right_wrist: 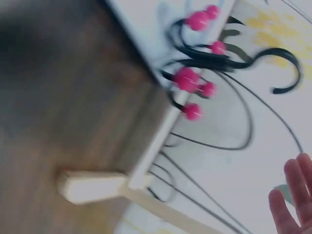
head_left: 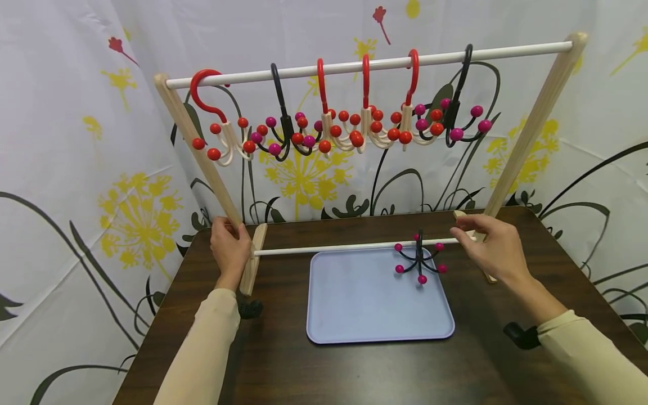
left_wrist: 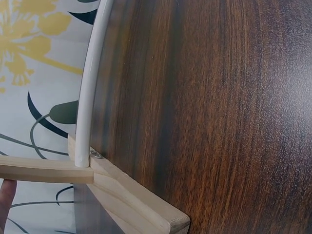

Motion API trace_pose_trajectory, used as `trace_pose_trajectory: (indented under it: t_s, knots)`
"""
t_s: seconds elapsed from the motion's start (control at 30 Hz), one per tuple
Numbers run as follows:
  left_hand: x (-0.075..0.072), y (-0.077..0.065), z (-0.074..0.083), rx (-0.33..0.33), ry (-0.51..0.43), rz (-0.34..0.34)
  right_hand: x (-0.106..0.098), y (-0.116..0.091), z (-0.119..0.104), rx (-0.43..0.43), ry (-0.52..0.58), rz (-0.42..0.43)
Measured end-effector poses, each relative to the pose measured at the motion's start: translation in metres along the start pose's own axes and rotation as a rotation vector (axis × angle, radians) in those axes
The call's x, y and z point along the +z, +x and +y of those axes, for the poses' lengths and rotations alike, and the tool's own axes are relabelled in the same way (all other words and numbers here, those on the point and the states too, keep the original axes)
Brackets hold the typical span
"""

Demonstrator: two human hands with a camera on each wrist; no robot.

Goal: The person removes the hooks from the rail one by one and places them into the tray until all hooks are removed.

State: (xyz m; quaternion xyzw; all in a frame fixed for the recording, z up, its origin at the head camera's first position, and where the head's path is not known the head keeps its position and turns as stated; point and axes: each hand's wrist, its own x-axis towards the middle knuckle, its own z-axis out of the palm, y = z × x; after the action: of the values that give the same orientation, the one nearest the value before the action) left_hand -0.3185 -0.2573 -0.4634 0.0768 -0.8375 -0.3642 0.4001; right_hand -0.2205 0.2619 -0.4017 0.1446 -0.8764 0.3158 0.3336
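My left hand [head_left: 231, 247] grips the lower part of the left wooden post [head_left: 219, 185] of a hanging rack; a fingertip [left_wrist: 6, 197] meets the post in the left wrist view. My right hand [head_left: 490, 244] is held beside the foot of the right post [head_left: 531, 129], holding nothing, its fingers [right_wrist: 294, 183] extended in the right wrist view. To its left, a black hook hanger [head_left: 419, 256] with magenta ball tips stands on a pale blue tray [head_left: 374, 304]. Several similar hangers, such as a red-hooked one [head_left: 228, 140], hang from the white top bar [head_left: 334, 68].
A white lower bar [head_left: 324, 248] joins the posts just behind the tray. The wooden feet [head_left: 249, 275] rest on the dark brown table [head_left: 354, 371]. Behind stands a flower-patterned curtain [head_left: 136, 214]. Dark wrist-mounted pieces [head_left: 521, 336] show at both sleeves.
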Motion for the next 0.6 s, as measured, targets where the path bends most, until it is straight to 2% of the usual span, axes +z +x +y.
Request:
trace_pose_trajectory:
  t_s: [0.2, 0.3, 0.37, 0.47, 0.6]
  knots:
    - [-0.001, 0.001, 0.0, 0.013, -0.011, 0.002, -0.025, 0.038, -0.032, -0.152, 0.093, 0.235]
    - [-0.001, 0.001, 0.0, 0.018, -0.014, 0.002, -0.039, 0.063, -0.051, -0.162, 0.128, 0.328]
    - [-0.001, 0.001, 0.0, 0.016, -0.013, 0.002, -0.048, 0.081, -0.06, -0.156, 0.121, 0.361]
    - [-0.001, 0.001, -0.001, 0.01, -0.013, 0.0, -0.059, 0.109, -0.066, -0.116, 0.073, 0.356]
    - [-0.001, 0.001, -0.001, 0.007, -0.01, 0.0, -0.07, 0.141, -0.07, -0.035, 0.019, 0.238]
